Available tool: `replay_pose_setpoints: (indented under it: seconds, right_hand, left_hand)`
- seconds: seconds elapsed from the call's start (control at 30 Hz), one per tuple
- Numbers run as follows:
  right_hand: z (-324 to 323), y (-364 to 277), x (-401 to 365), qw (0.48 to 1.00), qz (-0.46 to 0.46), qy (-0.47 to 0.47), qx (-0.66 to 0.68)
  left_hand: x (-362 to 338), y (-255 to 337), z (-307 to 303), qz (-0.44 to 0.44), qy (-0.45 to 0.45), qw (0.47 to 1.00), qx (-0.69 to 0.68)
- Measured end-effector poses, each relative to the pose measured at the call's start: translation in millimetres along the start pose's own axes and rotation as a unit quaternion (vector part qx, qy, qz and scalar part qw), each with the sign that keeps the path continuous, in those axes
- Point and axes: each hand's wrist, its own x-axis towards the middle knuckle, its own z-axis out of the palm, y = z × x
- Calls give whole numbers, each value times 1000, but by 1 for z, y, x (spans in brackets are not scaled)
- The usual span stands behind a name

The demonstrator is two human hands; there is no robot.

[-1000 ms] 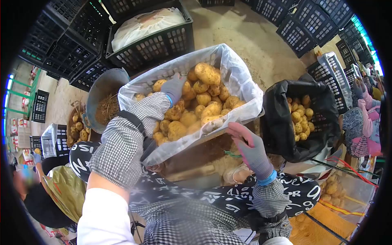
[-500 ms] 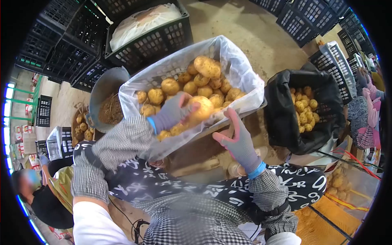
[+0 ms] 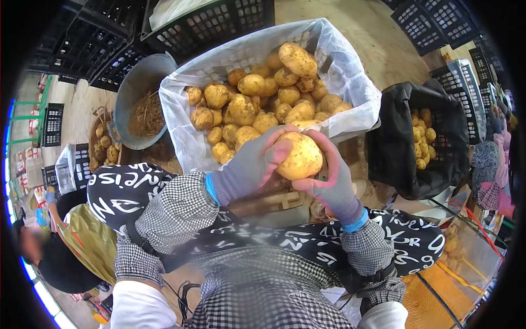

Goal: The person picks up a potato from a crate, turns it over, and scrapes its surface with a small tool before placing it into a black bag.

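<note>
A large yellow potato (image 3: 300,157) is gripped between both my gloved hands, in front of the near side of a crate. My left hand (image 3: 249,163) presses its left side with thumb and fingers, while my right hand (image 3: 335,178) is curled around its right side. Both gloves are grey with pink fingers. Just beyond them, several potatoes (image 3: 241,109) lie heaped in the crate with a white liner (image 3: 350,77); some have soil on them.
To the right stands a black-lined crate (image 3: 389,148) holding more potatoes. A grey bucket (image 3: 123,104) with soil and plant scraps is at the left. Black crates (image 3: 219,30) are stacked behind. Another person (image 3: 71,257) sits at the lower left, and others are at the far right.
My left hand has brought the potato from over the white-lined crate back toward me. My right hand, earlier apart from it with thumb and fingers spread, now grips it too. The view has shifted.
</note>
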Motion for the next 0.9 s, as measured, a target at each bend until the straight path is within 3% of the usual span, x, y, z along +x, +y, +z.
replay_pose_setpoints:
  seconds: [0.13,0.3,0.37,0.47,0.57,0.67,0.77,0.9]
  right_hand:
    - [3,-5,-4,999,35,-7,34]
    - [9,-15,-3,997,-1,12,78]
    - [2,-13,-4,999,-28,7,40]
    - [-32,-12,-8,996,15,-30,-83]
    - [-20,-29,-10,994,-4,99,-48]
    - [-14,-32,-17,995,28,53,-79]
    - [-8,-22,-17,991,12,63,-117]
    - [-3,-15,-15,981,-29,58,-183]
  left_hand:
    - [13,-30,-9,-64,-11,998,-12]
    - [0,-10,-3,21,-31,983,-178]
    - [4,-10,7,-20,-42,974,-222]
    - [10,-24,3,44,-25,990,-134]
    - [6,-13,0,-36,-34,988,-146]
    - [5,-13,5,-39,-60,991,-114]
    - [4,-13,8,-73,-57,987,-133]
    - [4,-26,6,-13,-63,998,-29]
